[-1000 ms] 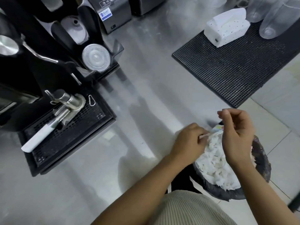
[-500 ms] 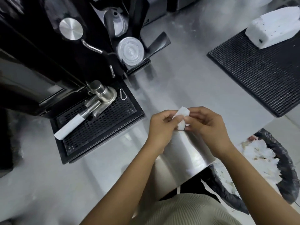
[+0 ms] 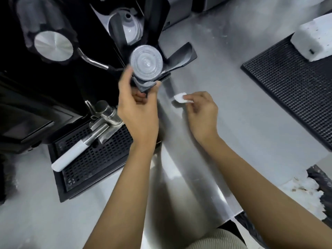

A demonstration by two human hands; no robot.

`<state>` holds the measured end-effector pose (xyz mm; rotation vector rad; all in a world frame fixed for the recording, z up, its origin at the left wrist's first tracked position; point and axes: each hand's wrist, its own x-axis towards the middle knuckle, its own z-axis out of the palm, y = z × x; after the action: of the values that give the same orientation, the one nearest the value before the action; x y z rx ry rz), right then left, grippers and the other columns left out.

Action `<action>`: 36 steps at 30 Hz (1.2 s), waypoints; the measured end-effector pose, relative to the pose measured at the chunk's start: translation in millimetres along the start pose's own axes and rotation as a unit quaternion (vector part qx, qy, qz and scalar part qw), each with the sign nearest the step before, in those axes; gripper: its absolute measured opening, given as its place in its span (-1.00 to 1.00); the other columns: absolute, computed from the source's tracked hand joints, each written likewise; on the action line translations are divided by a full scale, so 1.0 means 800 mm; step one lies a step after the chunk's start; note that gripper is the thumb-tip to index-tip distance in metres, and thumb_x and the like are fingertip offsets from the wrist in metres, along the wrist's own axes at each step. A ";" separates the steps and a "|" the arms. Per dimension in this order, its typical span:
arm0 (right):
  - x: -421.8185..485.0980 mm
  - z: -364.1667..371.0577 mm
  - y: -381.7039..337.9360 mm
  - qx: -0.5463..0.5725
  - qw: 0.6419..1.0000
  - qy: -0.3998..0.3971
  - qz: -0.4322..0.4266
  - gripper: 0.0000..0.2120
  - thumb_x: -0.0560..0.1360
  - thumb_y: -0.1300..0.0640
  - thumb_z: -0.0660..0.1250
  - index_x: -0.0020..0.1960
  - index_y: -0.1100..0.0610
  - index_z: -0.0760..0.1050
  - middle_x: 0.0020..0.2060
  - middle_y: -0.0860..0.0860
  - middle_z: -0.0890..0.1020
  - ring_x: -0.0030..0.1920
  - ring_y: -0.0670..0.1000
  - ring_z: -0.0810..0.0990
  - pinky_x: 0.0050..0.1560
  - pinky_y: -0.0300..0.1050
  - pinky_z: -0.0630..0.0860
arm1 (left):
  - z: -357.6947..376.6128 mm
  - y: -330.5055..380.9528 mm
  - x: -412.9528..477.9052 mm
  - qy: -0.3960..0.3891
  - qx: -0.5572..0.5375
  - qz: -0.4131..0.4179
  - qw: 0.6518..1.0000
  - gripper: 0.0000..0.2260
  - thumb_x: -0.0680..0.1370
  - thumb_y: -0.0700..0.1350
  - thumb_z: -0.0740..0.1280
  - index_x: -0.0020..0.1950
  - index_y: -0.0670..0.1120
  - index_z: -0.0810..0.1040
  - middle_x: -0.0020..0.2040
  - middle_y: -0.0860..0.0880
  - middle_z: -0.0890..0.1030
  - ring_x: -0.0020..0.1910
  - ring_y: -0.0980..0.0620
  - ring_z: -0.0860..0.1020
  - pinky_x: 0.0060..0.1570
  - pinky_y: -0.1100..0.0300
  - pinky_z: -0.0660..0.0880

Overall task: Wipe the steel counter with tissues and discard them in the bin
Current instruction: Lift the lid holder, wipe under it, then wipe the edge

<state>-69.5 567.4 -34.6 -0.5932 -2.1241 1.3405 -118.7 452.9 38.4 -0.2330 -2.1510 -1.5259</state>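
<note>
At centre frame, the right hand (image 3: 201, 112) pinches a folded tissue (image 3: 180, 98) on or just above the steel desk (image 3: 242, 126). The left hand (image 3: 138, 110) grips a black lid holder (image 3: 144, 84). Wiping seems to be midway, and the bin (image 3: 317, 174) at lower right already holds used tissues (image 3: 305, 193).

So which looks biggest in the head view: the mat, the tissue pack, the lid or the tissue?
Mat: largest.
Tissue pack and lid: alike; pack cut off, so unranked.
Tissue: smallest.

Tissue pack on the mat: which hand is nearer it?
Right. The right hand, pinching a small tissue, sits over the counter short of the tissue pack; the left hand is farther away, gripping the dark lid holder.
</note>
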 end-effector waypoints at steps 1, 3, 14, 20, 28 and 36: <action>0.004 0.010 0.002 -0.031 0.999 -0.018 -0.020 -0.75 0.45 0.44 0.28 0.01 0.25 0.66 -0.04 0.12 0.59 -0.01 0.08 0.59 0.10 -0.37 0.42 | 0.000 -0.003 0.001 0.002 0.007 0.019 1.000 -0.53 0.42 -0.07 0.50 0.28 -0.16 0.50 -0.20 0.03 0.56 -0.34 -0.01 0.48 -0.27 0.21 0.52; 0.004 0.025 0.002 -0.075 0.993 -0.060 -0.069 -0.71 0.45 0.45 0.24 0.08 0.30 0.63 0.05 0.20 0.58 0.08 0.22 0.55 0.17 -0.41 0.33 | 0.000 -0.006 0.002 0.002 0.018 0.037 0.999 -0.59 0.43 -0.08 0.50 0.21 -0.20 0.53 -0.17 -0.12 0.59 -0.33 -0.03 0.50 -0.29 0.24 0.51; -0.004 0.054 0.008 -0.281 0.903 -0.276 -0.171 -0.48 0.52 0.32 0.25 0.46 0.34 0.29 0.46 0.23 0.34 0.50 0.20 0.24 0.51 0.17 -0.07 | 0.009 0.019 0.019 0.014 0.031 0.056 0.998 -0.67 0.44 -0.14 0.48 0.15 -0.22 0.56 -0.14 -0.06 0.45 -0.30 0.02 0.47 -0.27 0.33 0.50; 0.025 0.081 0.012 -0.357 0.829 -0.369 -0.222 -0.40 0.64 0.03 0.06 0.60 0.10 -0.07 0.60 0.02 -0.05 0.58 -0.01 -0.15 0.47 0.20 -0.43 | 0.019 0.024 0.018 0.009 0.030 0.047 0.998 -0.67 0.43 -0.14 0.49 0.14 -0.21 0.57 -0.15 -0.07 0.46 -0.30 -0.08 0.49 -0.26 0.30 0.52; 0.068 0.110 -0.010 -0.418 0.793 -0.399 -0.196 -0.41 0.63 -0.10 -0.10 0.60 0.05 -0.13 0.59 -0.04 -0.08 0.57 -0.02 -0.22 0.48 0.30 -0.30 | 0.019 0.030 0.017 0.017 0.049 0.038 0.998 -0.71 0.42 -0.14 0.49 0.11 -0.15 0.58 -0.15 -0.12 0.49 -0.31 -0.05 0.49 -0.26 0.40 0.47; 0.094 0.078 -0.012 -0.478 0.794 -0.361 -0.105 -0.44 0.67 0.00 -0.14 0.59 0.20 -0.14 0.59 0.05 -0.07 0.58 0.05 -0.16 0.53 0.20 -0.17 | 0.014 0.029 0.015 0.024 0.060 0.042 0.997 -0.69 0.43 -0.14 0.49 0.13 -0.19 0.57 -0.14 -0.09 0.48 -0.30 0.05 0.47 -0.26 0.37 0.48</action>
<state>-167.5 568.8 -31.1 -0.1518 -3.3682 0.2351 -122.8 469.7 61.2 -0.2402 -2.1588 -1.3383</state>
